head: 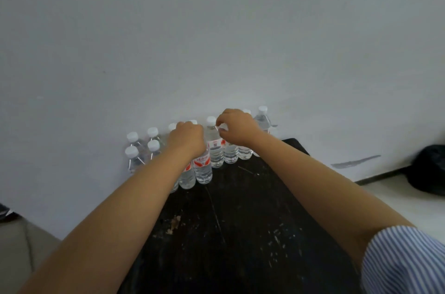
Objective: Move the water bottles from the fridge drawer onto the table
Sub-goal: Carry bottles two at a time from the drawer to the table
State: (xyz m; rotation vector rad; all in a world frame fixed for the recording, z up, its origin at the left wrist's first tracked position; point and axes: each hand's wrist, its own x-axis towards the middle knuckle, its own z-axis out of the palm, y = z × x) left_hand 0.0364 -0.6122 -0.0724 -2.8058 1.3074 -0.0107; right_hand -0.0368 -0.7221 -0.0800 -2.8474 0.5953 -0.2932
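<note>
You're reaching both arms out over the dark table (240,233) toward the bottles (216,149) lined up at its far edge against the white wall (216,28). All the bottles are standing upright, white caps up, clear, some showing red-and-white labels; they're packed side by side, touching or nearly so. Fridge drawer isn't showing in this view.

Your left hand (186,140) is sitting on top of the bottles in the left-middle of the row, fingers curled down over a cap (193,122). It's covering the bottle tops there, so I can't tell whether it's actually gripping one or just resting.

Your right hand (237,128) is over the bottles right of centre, fingers (222,128) pinched in near the neck of the bottle with the exposed cap (211,120). Can't tell if it's clamped on that neck or on the bottle under the palm.

A cluster of four bottles (142,149) is standing left of your left arm, apart from both hands. One more bottle (262,117) is standing at the right end of the row, just beside your right hand. Striped sleeve (404,260) is showing on your right upper arm. A black bag (431,168) is lying on the floor at far right, well apart from the table.
</note>
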